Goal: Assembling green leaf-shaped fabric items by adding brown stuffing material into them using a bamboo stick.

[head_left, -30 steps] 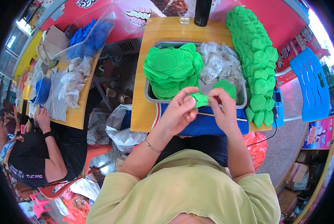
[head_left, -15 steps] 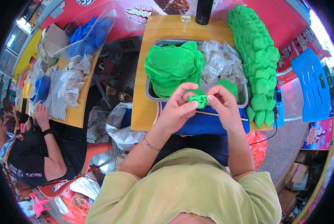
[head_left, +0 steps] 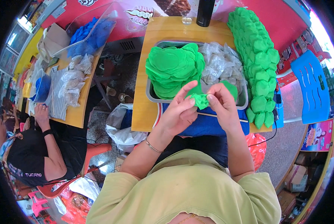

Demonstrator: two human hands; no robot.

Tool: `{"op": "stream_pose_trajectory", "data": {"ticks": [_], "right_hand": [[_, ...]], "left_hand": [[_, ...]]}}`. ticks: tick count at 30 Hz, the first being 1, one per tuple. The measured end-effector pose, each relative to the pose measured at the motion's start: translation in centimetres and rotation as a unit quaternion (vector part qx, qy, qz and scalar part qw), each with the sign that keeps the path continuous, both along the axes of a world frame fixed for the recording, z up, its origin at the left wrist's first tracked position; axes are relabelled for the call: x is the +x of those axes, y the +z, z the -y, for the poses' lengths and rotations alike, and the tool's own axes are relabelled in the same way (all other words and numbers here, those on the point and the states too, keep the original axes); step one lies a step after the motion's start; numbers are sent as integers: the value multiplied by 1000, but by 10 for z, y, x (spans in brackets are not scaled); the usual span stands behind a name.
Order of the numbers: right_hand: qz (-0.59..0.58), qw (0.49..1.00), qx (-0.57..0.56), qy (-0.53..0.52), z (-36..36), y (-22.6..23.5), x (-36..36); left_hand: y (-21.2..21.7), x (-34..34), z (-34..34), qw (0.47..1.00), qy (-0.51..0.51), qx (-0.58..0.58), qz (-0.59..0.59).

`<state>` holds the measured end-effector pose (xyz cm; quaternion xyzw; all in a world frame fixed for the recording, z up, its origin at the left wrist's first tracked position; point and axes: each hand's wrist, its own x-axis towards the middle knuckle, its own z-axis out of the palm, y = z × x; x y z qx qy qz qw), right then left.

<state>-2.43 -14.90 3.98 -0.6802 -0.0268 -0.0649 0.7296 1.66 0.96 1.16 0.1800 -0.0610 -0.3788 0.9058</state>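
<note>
Between my hands, above the tray's near edge, is a small crumpled green sheet (head_left: 200, 100), gathered and puckered. My left hand (head_left: 180, 110) pinches its left side with the thumb, the index finger raised away from it. Thumb and fingertips of my right hand (head_left: 222, 104) grip the right edge. Just beyond lies a metal tray (head_left: 150, 93) holding a tall stack of flat round green sheets (head_left: 174, 67). Beside the stack are several small knotted clear plastic bags (head_left: 217, 61) with greyish contents. A single green sheet (head_left: 229, 89) lies behind my right hand.
Rows of rounded green bundles (head_left: 262, 71) line the table's right side. A black bottle (head_left: 205, 13) and a clear cup (head_left: 186, 18) stand at the back. A blue chair (head_left: 310, 89) is at right. At left, another person (head_left: 36, 156) sits by a second table (head_left: 77, 115).
The green sheet has loosened from a tight bunch into a wider, ruffled shape. My left index finger has lifted, and the other left fingers have shifted lower.
</note>
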Motion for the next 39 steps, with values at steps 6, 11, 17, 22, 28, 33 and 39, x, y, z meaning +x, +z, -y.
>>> {"op": "stream_pose_trajectory", "data": {"ticks": [6,11,17,22,28,33,39], "right_hand": [[-21,999,25,3,-2,1,-2],[35,994,-98,-38,-3,5,-4],[59,971,-208,-105,-10,6,-9],[50,988,-121,-83,-11,1,-12],[-74,995,55,38,-1,2,-15],[-70,996,44,27,-2,-1,-16],[-78,995,59,36,1,-4,-16]], "left_hand": [[5,2,0,997,-64,-42,-8],[14,5,-4,957,52,214,187],[9,7,-5,955,57,186,226],[7,8,-6,968,13,175,181],[3,0,-8,995,-85,5,49],[4,-7,3,996,-55,-76,-8],[6,-2,3,979,29,97,177]]}}
